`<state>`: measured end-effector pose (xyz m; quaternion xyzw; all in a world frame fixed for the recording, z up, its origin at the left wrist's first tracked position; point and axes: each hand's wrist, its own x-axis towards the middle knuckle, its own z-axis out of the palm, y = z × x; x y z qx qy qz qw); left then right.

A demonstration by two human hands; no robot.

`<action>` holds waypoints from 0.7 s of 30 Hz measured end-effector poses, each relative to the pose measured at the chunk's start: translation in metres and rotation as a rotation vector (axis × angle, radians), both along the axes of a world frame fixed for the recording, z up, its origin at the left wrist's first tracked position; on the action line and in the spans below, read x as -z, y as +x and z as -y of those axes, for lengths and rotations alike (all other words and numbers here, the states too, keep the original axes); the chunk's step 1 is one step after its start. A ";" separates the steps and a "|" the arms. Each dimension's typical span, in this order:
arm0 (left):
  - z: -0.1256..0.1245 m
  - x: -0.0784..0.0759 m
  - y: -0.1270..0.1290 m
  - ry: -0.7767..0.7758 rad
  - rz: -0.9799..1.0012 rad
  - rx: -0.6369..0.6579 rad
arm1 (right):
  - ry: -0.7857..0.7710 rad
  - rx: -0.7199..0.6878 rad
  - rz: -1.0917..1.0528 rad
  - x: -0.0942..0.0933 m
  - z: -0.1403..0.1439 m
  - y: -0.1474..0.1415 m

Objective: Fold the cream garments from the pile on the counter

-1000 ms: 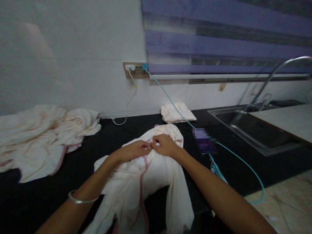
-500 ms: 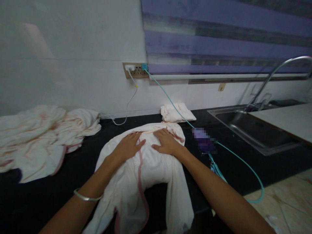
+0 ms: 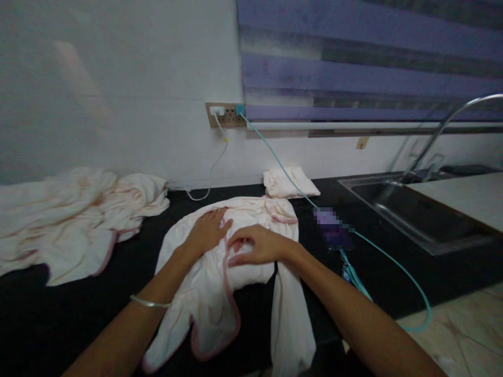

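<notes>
The pale cloth with pink trim (image 3: 236, 251) lies on the near part of the dark table (image 3: 78, 314), its lower ends hanging over the near edge. Half a second ago both hands pressed flat on its far part; now the left hand (image 3: 206, 230) stays flat there, fingers apart, while the right hand (image 3: 255, 246) has drawn nearer and curls its fingers on the pink hem at the middle, seemingly gathering a fold. A heap of similar cloths (image 3: 70, 220) sits far left, a small folded cloth (image 3: 288, 183) by the wall.

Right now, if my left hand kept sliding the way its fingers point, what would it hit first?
Probably the small folded cloth by the wall. The left hand lies flat on the pale garment, fingers pointing up and right; depth is uncertain.
</notes>
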<state>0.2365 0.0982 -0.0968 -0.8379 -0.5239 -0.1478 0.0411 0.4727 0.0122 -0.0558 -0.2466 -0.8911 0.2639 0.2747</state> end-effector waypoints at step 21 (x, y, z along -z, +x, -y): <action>0.018 -0.013 0.011 -0.176 0.176 0.249 | -0.740 0.215 -0.525 -0.006 -0.012 0.012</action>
